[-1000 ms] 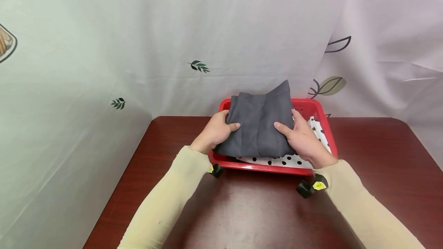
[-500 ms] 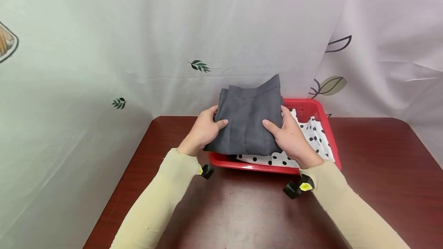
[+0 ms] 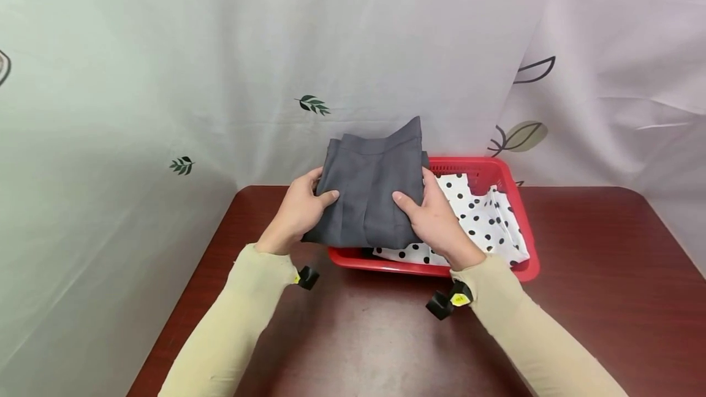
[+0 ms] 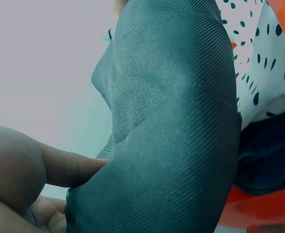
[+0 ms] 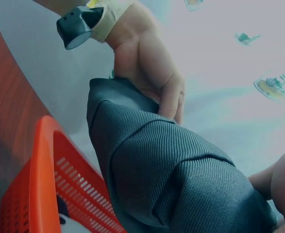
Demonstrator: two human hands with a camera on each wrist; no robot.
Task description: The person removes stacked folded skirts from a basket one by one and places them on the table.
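Between both hands a folded dark grey cloth garment (image 3: 366, 195) is held above the left part of a red plastic basket (image 3: 386, 267). My left hand (image 3: 298, 210) grips its left edge, thumb on top and fingers beneath. At the opposite edge my right hand (image 3: 438, 216) grips it the same way. One corner of the garment sticks up at the back. In the right wrist view the garment (image 5: 147, 155) shows layered, pleat-like folds. White cloth with black dots (image 3: 480, 219) lies in the basket, partly covered by the garment. Beside it a dark cloth (image 4: 268, 150) shows in the left wrist view.
The basket stands on a dark red-brown table (image 3: 595, 274) near its back edge. A pale curtain (image 3: 386, 48) with leaf prints hangs behind and along the left side. Small black cameras (image 3: 449, 302) are strapped to both wrists.
Both hands have lifted the grey garment slightly and carried it left across the basket. More of the dotted white cloth now shows on the right.
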